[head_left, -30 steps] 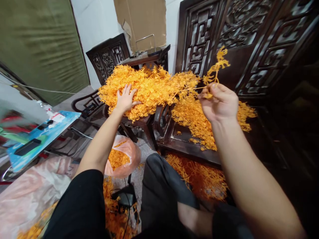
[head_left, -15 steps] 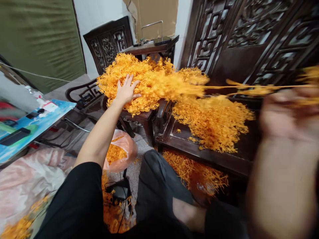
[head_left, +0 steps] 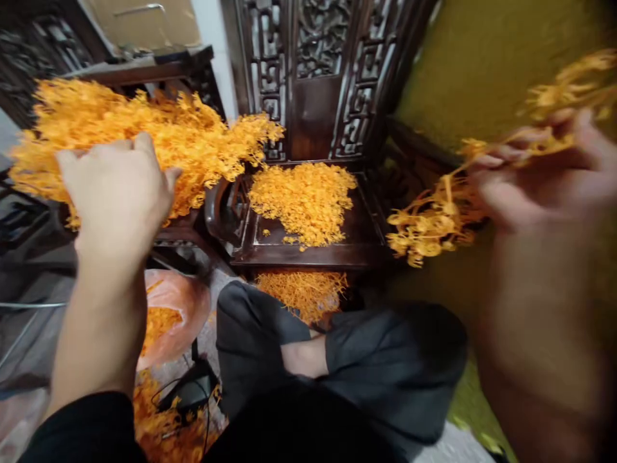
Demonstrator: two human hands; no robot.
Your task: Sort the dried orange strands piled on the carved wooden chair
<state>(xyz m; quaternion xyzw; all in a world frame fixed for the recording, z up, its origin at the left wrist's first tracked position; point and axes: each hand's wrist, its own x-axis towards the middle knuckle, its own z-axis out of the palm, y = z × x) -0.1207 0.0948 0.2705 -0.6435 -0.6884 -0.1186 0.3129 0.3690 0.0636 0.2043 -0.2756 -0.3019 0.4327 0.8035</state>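
Observation:
A large heap of orange, frilly sprigs (head_left: 193, 141) lies on dark wooden furniture at the upper left. My left hand (head_left: 116, 186) is over the front of this heap, back of the hand up, thumb and fingers apart; its fingertips are partly hidden. At the right, raised above the seat, my right hand (head_left: 540, 167) is closed around an orange sprig (head_left: 429, 225). Its thin stalks and curled tips stick out on both sides of the fingers. A smaller pile of loose orange pieces (head_left: 303, 199) rests on the dark wooden seat between my hands.
Under the seat is a mass of thin orange stalks (head_left: 303, 289). A pinkish plastic bag (head_left: 187, 308) with orange pieces stands on the floor at the left. Nearby are a black device (head_left: 187, 386) with a cable and scattered orange bits. A carved wooden back (head_left: 318, 103) rises behind the seat.
The view has turned right. My right hand has drawn its sprig away from the heap, which it stretched toward before. My left hand stays at the heap, its fingers now more bent.

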